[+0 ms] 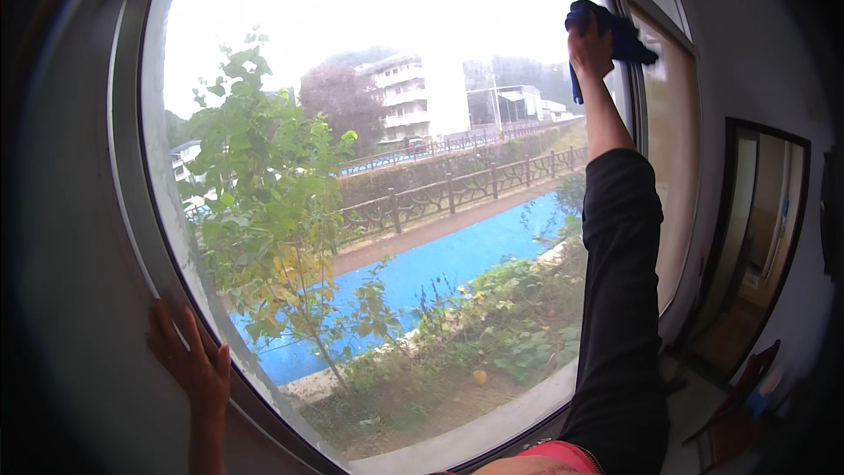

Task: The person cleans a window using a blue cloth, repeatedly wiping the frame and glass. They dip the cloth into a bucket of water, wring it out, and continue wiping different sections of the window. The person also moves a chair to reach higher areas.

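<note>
A large window pane (pixel 457 237) fills the middle of the view, hazy in places. High at its right side, my right hand (pixel 591 51) grips a dark blue cloth (pixel 626 38) and holds it up by the upper right corner of the glass. Part of the cloth hangs down beside my wrist. My right arm, in a black sleeve, is stretched upward. At the lower left, my left hand (pixel 192 356) rests with fingers spread on the window frame (pixel 167 251), holding nothing.
To the right, a second window panel (pixel 673 158) adjoins the frame. A dark-framed doorway (pixel 747 237) and a chair (pixel 734 413) stand farther right. Beyond the glass are a leafy tree (pixel 264 185), a blue path (pixel 457 268), a railing (pixel 453 193) and a white building (pixel 422 97).
</note>
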`<move>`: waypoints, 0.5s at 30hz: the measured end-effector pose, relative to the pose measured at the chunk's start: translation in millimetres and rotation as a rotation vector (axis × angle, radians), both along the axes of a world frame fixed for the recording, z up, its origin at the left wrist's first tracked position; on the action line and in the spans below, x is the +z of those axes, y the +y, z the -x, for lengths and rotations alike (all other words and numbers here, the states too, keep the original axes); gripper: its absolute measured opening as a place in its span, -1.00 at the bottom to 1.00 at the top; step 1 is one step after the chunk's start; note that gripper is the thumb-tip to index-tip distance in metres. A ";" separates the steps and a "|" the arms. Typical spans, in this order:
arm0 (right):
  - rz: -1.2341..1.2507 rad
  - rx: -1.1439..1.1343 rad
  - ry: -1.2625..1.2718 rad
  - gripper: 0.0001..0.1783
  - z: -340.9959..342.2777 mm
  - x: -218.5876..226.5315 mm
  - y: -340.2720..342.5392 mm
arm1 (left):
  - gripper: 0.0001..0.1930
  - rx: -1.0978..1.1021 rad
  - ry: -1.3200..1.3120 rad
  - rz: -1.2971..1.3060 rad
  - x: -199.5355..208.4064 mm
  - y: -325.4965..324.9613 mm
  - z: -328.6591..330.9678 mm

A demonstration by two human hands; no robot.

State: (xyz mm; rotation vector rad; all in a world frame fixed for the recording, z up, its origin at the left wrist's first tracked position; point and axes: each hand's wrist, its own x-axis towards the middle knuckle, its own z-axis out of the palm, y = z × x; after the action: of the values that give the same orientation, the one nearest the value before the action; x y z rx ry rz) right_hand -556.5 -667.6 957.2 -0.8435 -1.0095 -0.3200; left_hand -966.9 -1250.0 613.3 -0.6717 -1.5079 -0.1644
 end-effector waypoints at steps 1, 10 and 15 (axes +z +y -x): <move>0.101 0.027 0.049 -0.20 2.1 -9.7 2.3 | -0.24 -0.023 0.024 -0.015 1.7 1.0 -0.6; -0.493 0.223 -0.383 -0.28 201.5 -25.5 -268.8 | -0.18 -0.301 -0.072 -0.047 4.0 -0.7 0.0; -0.739 0.786 -0.519 -0.29 315.2 -108.0 -396.6 | -0.26 -0.744 -0.120 -0.150 -4.5 -31.1 6.6</move>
State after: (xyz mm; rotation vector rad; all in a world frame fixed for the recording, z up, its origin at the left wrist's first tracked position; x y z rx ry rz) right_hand -871.7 -1064.2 849.2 0.3476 -1.4786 -0.2027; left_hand -973.4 -1281.1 608.7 -1.0898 -1.2781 -0.8863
